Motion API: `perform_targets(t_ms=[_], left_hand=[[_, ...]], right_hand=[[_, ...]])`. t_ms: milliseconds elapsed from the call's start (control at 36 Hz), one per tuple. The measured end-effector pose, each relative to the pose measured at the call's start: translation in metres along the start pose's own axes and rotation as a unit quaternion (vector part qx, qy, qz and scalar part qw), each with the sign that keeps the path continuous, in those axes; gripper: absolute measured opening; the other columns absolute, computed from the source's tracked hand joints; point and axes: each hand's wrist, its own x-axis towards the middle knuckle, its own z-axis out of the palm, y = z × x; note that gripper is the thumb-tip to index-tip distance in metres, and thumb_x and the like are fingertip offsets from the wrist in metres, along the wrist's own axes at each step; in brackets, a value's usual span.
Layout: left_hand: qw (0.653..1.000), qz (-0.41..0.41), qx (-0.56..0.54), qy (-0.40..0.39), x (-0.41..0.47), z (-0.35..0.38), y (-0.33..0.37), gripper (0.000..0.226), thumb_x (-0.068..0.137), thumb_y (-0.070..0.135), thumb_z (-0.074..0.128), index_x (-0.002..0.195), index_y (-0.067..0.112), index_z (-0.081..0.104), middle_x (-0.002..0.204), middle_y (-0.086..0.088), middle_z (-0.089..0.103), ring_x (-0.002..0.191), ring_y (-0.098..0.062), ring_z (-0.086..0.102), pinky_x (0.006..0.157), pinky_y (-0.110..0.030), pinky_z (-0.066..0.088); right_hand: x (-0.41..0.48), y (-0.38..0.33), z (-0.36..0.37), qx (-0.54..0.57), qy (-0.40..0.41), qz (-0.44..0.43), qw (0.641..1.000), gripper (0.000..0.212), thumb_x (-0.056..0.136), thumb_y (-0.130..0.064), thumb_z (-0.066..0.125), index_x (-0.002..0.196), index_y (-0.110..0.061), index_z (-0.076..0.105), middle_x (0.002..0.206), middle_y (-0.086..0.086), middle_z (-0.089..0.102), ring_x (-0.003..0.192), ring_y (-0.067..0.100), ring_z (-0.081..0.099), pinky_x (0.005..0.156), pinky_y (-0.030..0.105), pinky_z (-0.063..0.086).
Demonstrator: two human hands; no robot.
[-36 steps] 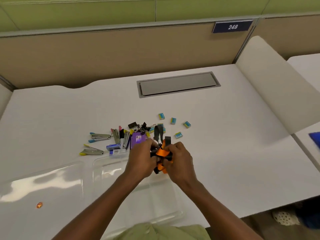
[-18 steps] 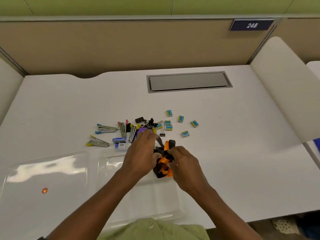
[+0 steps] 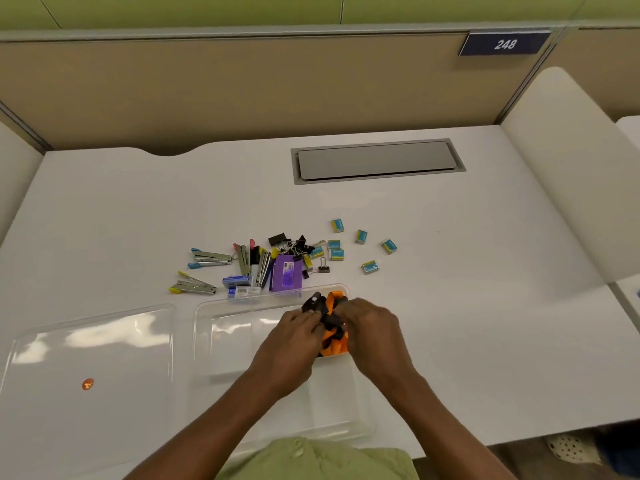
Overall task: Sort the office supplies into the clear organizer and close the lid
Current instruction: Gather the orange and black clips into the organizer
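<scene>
A clear divided organizer [image 3: 221, 327] lies open at the desk's front, and its clear lid [image 3: 90, 344] lies flat to the left. My left hand [image 3: 294, 336] and my right hand [image 3: 372, 329] both grip a bundled orange and black lanyard [image 3: 330, 322] inside the organizer's far right compartment. Behind the organizer lies a pile of supplies: staple removers [image 3: 209, 258], a purple box [image 3: 286, 276], blue staple boxes [image 3: 237, 281], black binder clips [image 3: 292, 244] and several small blue-yellow boxes [image 3: 360, 236].
A grey cable hatch [image 3: 377, 161] sits in the white desk [image 3: 467, 306] further back. Beige partitions close off the rear and both sides. A small orange sticker [image 3: 87, 383] shows on the lid.
Both hands have carried the lanyard bundle down and toward me, from above the pile into the organizer's far right compartment. The purple box is uncovered now.
</scene>
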Motion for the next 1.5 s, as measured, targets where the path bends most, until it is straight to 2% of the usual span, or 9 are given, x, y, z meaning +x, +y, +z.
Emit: perform_targets(t_ms=[111, 194, 306, 444, 694, 778, 944, 1333, 1500], left_hand=[[0.999, 0.016, 0.038, -0.016, 0.008, 0.0, 0.003, 0.059, 0.092, 0.016, 0.076, 0.148, 0.013, 0.058, 0.154, -0.011, 0.056, 0.149, -0.029, 0.045, 0.126, -0.035, 0.003], [0.999, 0.012, 0.008, -0.034, 0.014, -0.003, 0.001, 0.064, 0.098, 0.018, 0.071, 0.157, 0.018, 0.045, 0.163, -0.005, 0.045, 0.156, -0.026, 0.032, 0.13, -0.035, 0.018], [0.994, -0.019, -0.101, -0.047, 0.016, -0.019, -0.002, 0.033, 0.101, 0.024, 0.066, 0.134, 0.025, 0.063, 0.137, 0.003, 0.062, 0.132, -0.021, 0.053, 0.111, -0.034, 0.048], [0.976, -0.106, -0.174, 0.08, 0.003, -0.039, -0.005, 0.019, 0.102, 0.031, 0.066, 0.119, 0.026, 0.07, 0.118, 0.007, 0.068, 0.109, -0.01, 0.059, 0.096, -0.027, 0.053], [0.895, -0.331, -0.287, 0.082, -0.014, -0.021, -0.03, 0.039, 0.091, 0.028, 0.082, 0.125, 0.02, 0.064, 0.123, 0.003, 0.069, 0.099, -0.009, 0.061, 0.084, -0.023, 0.048], [0.908, -0.319, -0.268, 0.04, -0.011, -0.013, -0.032, 0.047, 0.092, 0.014, 0.08, 0.133, 0.02, 0.059, 0.134, 0.0, 0.067, 0.108, -0.015, 0.066, 0.09, -0.026, 0.054], [0.957, -0.237, -0.167, -0.002, 0.003, -0.009, -0.028, 0.066, 0.088, 0.016, 0.084, 0.145, 0.03, 0.054, 0.149, 0.004, 0.056, 0.122, -0.019, 0.065, 0.101, -0.032, 0.055], [0.945, -0.263, -0.174, 0.089, 0.0, -0.022, -0.029, 0.017, 0.09, 0.04, 0.08, 0.086, 0.029, 0.067, 0.085, 0.013, 0.068, 0.086, -0.009, 0.059, 0.071, -0.029, 0.051], [0.917, -0.27, -0.269, 0.12, 0.003, -0.036, -0.006, 0.013, 0.089, 0.033, 0.083, 0.091, 0.027, 0.072, 0.082, 0.01, 0.073, 0.074, -0.006, 0.065, 0.072, -0.021, 0.053]], right_hand=[[0.007, 0.003, -0.004, -0.059, -0.032, 0.007, 0.998, 0.024, 0.097, -0.018, 0.063, 0.12, -0.017, 0.07, 0.114, 0.004, 0.067, 0.101, 0.018, 0.058, 0.087, 0.027, 0.051], [0.006, 0.003, 0.0, -0.112, -0.063, -0.021, 0.992, 0.023, 0.096, -0.017, 0.063, 0.118, -0.018, 0.069, 0.115, 0.004, 0.066, 0.106, 0.019, 0.051, 0.078, 0.028, 0.047], [-0.001, 0.009, 0.01, -0.171, -0.067, -0.072, 0.98, 0.019, 0.085, -0.013, 0.07, 0.102, -0.021, 0.071, 0.094, -0.001, 0.071, 0.093, 0.021, 0.055, 0.054, 0.029, 0.04], [-0.002, 0.015, 0.022, -0.165, -0.053, -0.076, 0.982, 0.017, 0.08, -0.021, 0.079, 0.094, -0.026, 0.073, 0.09, -0.008, 0.073, 0.084, 0.017, 0.056, 0.047, 0.025, 0.033], [-0.007, 0.014, 0.011, -0.108, 0.008, -0.056, 0.993, 0.043, 0.074, -0.007, 0.083, 0.116, -0.013, 0.072, 0.123, 0.006, 0.066, 0.106, 0.026, 0.061, 0.075, 0.034, 0.061], [-0.003, 0.009, 0.012, -0.146, 0.002, -0.085, 0.986, 0.043, 0.065, -0.022, 0.093, 0.104, -0.01, 0.078, 0.115, 0.008, 0.067, 0.098, 0.026, 0.063, 0.071, 0.032, 0.06], [0.013, 0.001, 0.041, -0.134, -0.068, -0.043, 0.988, 0.079, 0.086, -0.025, 0.076, 0.152, -0.013, 0.035, 0.144, 0.014, 0.047, 0.125, 0.032, 0.049, 0.087, 0.041, 0.058], [0.02, -0.002, 0.045, -0.101, -0.048, -0.044, 0.993, 0.069, 0.072, -0.02, 0.089, 0.132, -0.013, 0.057, 0.128, 0.011, 0.061, 0.108, 0.029, 0.063, 0.082, 0.039, 0.061], [0.0, 0.005, 0.028, -0.069, 0.055, -0.017, 0.996, 0.048, 0.071, -0.009, 0.086, 0.116, -0.012, 0.069, 0.121, 0.01, 0.067, 0.104, 0.027, 0.065, 0.072, 0.034, 0.061]])
